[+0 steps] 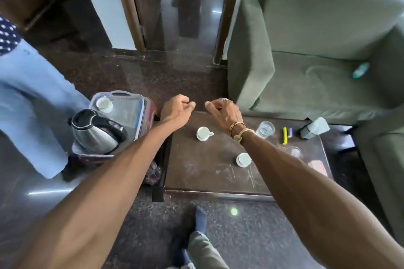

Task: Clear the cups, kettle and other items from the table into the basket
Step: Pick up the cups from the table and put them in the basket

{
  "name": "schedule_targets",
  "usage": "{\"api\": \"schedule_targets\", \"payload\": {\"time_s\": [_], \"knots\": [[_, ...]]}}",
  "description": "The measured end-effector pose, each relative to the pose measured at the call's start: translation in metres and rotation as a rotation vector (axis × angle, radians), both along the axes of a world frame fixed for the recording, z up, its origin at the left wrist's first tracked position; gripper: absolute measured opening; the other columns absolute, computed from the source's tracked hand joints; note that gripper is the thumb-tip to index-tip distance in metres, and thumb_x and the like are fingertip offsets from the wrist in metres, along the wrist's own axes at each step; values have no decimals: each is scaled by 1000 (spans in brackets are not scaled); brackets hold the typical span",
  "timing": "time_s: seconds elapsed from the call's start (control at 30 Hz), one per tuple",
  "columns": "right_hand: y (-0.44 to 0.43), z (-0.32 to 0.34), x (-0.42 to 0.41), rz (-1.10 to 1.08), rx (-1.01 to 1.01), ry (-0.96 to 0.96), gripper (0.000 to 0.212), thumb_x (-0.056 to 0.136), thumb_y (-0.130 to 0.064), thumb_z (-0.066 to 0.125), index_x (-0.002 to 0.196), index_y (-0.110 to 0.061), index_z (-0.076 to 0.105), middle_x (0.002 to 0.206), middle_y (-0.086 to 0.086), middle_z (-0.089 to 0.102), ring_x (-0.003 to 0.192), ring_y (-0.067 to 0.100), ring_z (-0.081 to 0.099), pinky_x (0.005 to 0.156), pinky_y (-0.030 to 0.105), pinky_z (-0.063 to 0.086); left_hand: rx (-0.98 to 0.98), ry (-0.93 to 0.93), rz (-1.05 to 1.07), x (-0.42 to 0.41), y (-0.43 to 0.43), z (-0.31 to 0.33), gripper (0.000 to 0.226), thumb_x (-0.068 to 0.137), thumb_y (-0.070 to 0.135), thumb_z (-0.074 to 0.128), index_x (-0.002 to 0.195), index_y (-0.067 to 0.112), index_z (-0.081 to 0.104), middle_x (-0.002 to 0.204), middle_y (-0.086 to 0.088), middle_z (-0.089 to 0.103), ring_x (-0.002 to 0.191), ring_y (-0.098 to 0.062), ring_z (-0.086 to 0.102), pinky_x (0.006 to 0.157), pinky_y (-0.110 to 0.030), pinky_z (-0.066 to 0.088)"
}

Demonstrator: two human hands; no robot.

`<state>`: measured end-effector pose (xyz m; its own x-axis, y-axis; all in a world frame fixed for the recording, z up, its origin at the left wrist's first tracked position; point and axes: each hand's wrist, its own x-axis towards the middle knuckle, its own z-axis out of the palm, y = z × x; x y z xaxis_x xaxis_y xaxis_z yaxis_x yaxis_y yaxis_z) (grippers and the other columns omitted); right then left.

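Note:
The steel kettle (96, 133) with a black lid and handle sits in the basket (140, 116) left of the dark table (196, 172). A white cup (104, 103) lies in the basket behind it. On the table stand a white cup (203, 133) with a handle, another white cup (243, 159), a drinking glass (265, 129), a yellow and blue item (286, 135) and a dark bottle (313, 128). My left hand (177, 109) is curled and holds nothing, above the table's far left corner. My right hand (223, 111) hovers loosely curled beside it, holding nothing.
A green sofa (317, 54) stands behind and to the right of the table. A person in light blue trousers (28, 102) stands left of the basket. A pink flat item (318, 166) lies at the table's right edge. My foot (200, 220) is on the floor near the table.

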<state>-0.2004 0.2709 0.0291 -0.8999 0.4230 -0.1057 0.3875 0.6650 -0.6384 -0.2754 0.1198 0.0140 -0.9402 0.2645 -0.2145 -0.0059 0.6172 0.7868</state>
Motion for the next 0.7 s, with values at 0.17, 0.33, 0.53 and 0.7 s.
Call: {"api": "schedule_targets", "payload": {"time_s": [0.17, 0.33, 0.53, 0.7], "knots": [[44, 15, 52, -111, 14, 38, 46, 93, -52, 53, 86, -10, 72, 86, 10, 72, 85, 33, 65, 74, 39, 53, -59, 26, -78, 38, 47, 17, 37, 91, 43, 62, 120, 20, 65, 113, 0, 72, 107, -21, 66, 96, -33, 51], [100, 19, 94, -227, -25, 51, 42, 93, -50, 53, 93, -13, 74, 96, 13, 74, 94, 36, 65, 83, 43, 53, -60, 22, -145, 74, 103, 19, 35, 91, 44, 61, 119, 24, 65, 112, 3, 72, 105, -19, 65, 85, -27, 49], [164, -18, 155, -217, -44, -30, 46, 95, -50, 51, 96, -10, 74, 97, 12, 74, 96, 34, 65, 85, 41, 52, -129, -30, -186, 128, 165, -12, 32, 91, 37, 61, 120, 24, 63, 112, 3, 72, 107, -22, 65, 84, -27, 47], [216, -39, 197, -211, -53, -78, 45, 96, -53, 50, 114, -17, 72, 118, 11, 70, 111, 31, 62, 83, 32, 42, -174, -70, -203, 179, 214, -31, 31, 92, 33, 61, 121, 24, 63, 103, 7, 66, 97, -18, 62, 82, -26, 45]]}}
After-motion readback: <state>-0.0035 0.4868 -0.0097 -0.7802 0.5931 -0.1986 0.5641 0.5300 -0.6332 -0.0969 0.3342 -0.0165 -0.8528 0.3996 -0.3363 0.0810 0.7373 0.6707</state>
